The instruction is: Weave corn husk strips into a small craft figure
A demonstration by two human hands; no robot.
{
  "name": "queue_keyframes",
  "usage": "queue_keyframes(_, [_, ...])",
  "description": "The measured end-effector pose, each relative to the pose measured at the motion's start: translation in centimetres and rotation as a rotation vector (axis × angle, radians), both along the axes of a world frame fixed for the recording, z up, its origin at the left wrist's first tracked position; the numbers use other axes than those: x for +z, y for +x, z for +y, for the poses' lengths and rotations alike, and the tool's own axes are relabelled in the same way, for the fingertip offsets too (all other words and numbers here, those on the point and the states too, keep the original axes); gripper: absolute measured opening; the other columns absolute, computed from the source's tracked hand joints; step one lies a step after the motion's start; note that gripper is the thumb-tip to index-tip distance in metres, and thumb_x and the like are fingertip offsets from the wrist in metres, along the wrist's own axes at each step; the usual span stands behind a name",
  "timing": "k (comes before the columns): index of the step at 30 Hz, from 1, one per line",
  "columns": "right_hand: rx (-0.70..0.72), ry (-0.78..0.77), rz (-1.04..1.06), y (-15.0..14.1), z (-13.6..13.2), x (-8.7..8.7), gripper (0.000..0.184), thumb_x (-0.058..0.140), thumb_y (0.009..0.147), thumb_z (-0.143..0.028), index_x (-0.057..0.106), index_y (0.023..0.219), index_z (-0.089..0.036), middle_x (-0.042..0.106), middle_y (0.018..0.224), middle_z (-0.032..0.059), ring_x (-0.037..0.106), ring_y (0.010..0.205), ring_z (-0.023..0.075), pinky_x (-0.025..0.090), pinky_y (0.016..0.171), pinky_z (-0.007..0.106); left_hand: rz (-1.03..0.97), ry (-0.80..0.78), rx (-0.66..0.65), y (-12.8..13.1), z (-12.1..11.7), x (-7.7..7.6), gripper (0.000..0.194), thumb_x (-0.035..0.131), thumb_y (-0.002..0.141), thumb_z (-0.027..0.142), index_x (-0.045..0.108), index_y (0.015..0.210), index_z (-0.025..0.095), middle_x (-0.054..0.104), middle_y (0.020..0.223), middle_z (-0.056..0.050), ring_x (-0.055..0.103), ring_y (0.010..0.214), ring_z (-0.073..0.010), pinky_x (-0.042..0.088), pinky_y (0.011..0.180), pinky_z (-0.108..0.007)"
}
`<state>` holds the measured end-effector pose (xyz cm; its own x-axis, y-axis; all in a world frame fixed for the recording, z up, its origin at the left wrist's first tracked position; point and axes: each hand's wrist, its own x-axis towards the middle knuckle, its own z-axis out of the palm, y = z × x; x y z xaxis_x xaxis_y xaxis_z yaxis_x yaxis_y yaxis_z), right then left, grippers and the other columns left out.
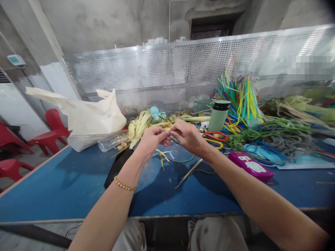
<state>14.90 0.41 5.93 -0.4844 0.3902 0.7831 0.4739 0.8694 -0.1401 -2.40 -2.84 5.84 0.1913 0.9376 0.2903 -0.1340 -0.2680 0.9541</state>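
Note:
My left hand (156, 138) and my right hand (187, 136) meet above the middle of the blue table, fingertips pinched together. Between them is a thin yellowish strand (169, 122), its tip poking up past the right fingers; most of it is hidden. Below the hands lie pale green husk scraps (162, 157) and a dry strip (187, 174). Just beyond my left hand is a bundle of pale corn husks (138, 127). Scissors with red handles (216, 136) rest near my right wrist.
On the left stand a white plastic bag (94, 116), a clear bottle (111, 141) and a black phone (117, 167). To the right are a green cup (218, 116), a purple box (250, 166), colourful strands (243, 101) and green cords (274, 130). A perforated metal panel (146, 76) closes off the back.

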Motion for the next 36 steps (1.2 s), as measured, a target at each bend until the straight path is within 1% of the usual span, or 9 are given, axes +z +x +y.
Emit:
queue_keyframes(4, [0.017, 0.042, -0.031, -0.2, -0.4, 0.0, 0.016, 0.05, 0.096, -0.02, 0.059, 0.084, -0.018, 0.056, 0.079, 0.0047, 0.052, 0.075, 0.0175, 0.04, 0.068, 0.029, -0.002, 0.006, -0.029, -0.3, 0.1, 0.0, 0.018, 0.071, 0.079, 0.026, 0.067, 0.079, 0.008, 0.069, 0.069, -0.007, 0.066, 0.058, -0.0142, 0.05, 0.055, -0.025])
queue_keyframes(7, [-0.014, 0.067, -0.067, -0.3, -0.7, 0.0, 0.017, 0.046, 0.098, -0.02, 0.06, 0.087, -0.019, 0.056, 0.083, 0.0061, 0.053, 0.078, 0.0185, 0.041, 0.072, 0.03, -0.029, -0.003, -0.037, -0.4, 0.1, 0.0, 0.018, 0.072, 0.078, 0.027, 0.066, 0.078, 0.009, 0.069, 0.07, -0.008, 0.066, 0.058, -0.0138, 0.049, 0.055, -0.025])
queue_keyframes(10, [-0.03, 0.088, -0.049, -0.4, -0.9, 0.1, 0.019, 0.044, 0.099, -0.02, 0.061, 0.093, -0.019, 0.059, 0.088, 0.0082, 0.055, 0.084, 0.0202, 0.044, 0.076, 0.032, -0.049, -0.009, 0.003, -0.3, 0.2, 0.0, 0.018, 0.073, 0.075, 0.026, 0.065, 0.077, 0.01, 0.069, 0.069, -0.007, 0.066, 0.058, -0.0138, 0.048, 0.054, -0.024])
queue_keyframes(13, [-0.02, 0.108, 0.013, -0.3, -1.0, 0.2, 0.018, 0.045, 0.099, -0.02, 0.063, 0.099, -0.02, 0.061, 0.093, 0.0089, 0.057, 0.086, 0.0206, 0.045, 0.074, 0.032, -0.052, -0.011, 0.04, -0.3, 0.3, 0.1, 0.017, 0.073, 0.074, 0.026, 0.065, 0.076, 0.011, 0.068, 0.067, -0.005, 0.064, 0.055, -0.0129, 0.046, 0.052, -0.024])
queue_keyframes(19, [-0.001, 0.087, 0.002, -0.2, -1.0, 0.1, 0.011, 0.052, 0.096, -0.018, 0.063, 0.094, -0.019, 0.062, 0.089, 0.0074, 0.057, 0.084, 0.0195, 0.044, 0.074, 0.031, 0.011, 0.067, 0.086, -0.2, 0.2, 0.0, 0.016, 0.07, 0.076, 0.027, 0.066, 0.071, 0.011, 0.065, 0.063, -0.004, 0.055, 0.051, -0.0094, 0.041, 0.049, -0.023])
queue_keyframes(22, [-0.013, 0.068, -0.003, -0.2, -1.0, 0.0, 0.012, 0.053, 0.095, -0.016, 0.062, 0.088, -0.019, 0.06, 0.084, 0.0057, 0.055, 0.079, 0.0181, 0.042, 0.07, 0.03, 0.048, 0.091, 0.084, -0.1, 0.3, 0.0, 0.018, 0.069, 0.076, 0.027, 0.066, 0.07, 0.011, 0.064, 0.063, -0.004, 0.055, 0.051, -0.0095, 0.04, 0.049, -0.023])
queue_keyframes(26, [-0.002, 0.061, -0.015, -0.2, -1.1, 0.1, 0.012, 0.053, 0.094, -0.016, 0.062, 0.087, -0.019, 0.057, 0.082, 0.0043, 0.053, 0.075, 0.0166, 0.04, 0.066, 0.028, 0.002, 0.03, 0.038, -0.1, 0.2, 0.0, 0.018, 0.069, 0.076, 0.027, 0.067, 0.072, 0.01, 0.066, 0.067, -0.006, 0.057, 0.053, -0.0102, 0.042, 0.051, -0.023])
queue_keyframes(30, [0.016, 0.082, -0.078, -0.1, -1.2, 0.2, 0.014, 0.05, 0.095, -0.015, 0.062, 0.088, -0.018, 0.056, 0.082, 0.0043, 0.052, 0.075, 0.0162, 0.04, 0.068, 0.028, -0.081, -0.057, -0.005, -0.2, 0.2, -0.1, 0.017, 0.072, 0.075, 0.027, 0.068, 0.076, 0.01, 0.066, 0.069, -0.005, 0.058, 0.054, -0.01, 0.042, 0.051, -0.022])
queue_keyframes(36, [-0.002, 0.054, -0.123, -0.1, -1.2, 0.1, 0.017, 0.049, 0.096, -0.015, 0.063, 0.087, -0.016, 0.055, 0.083, 0.0051, 0.052, 0.074, 0.0156, 0.039, 0.068, 0.028, -0.028, -0.04, 0.067, -0.2, 0.5, -0.3, 0.018, 0.074, 0.073, 0.024, 0.066, 0.065, 0.01, 0.063, 0.058, -0.004, 0.055, 0.048, -0.0095, 0.039, 0.048, -0.023])
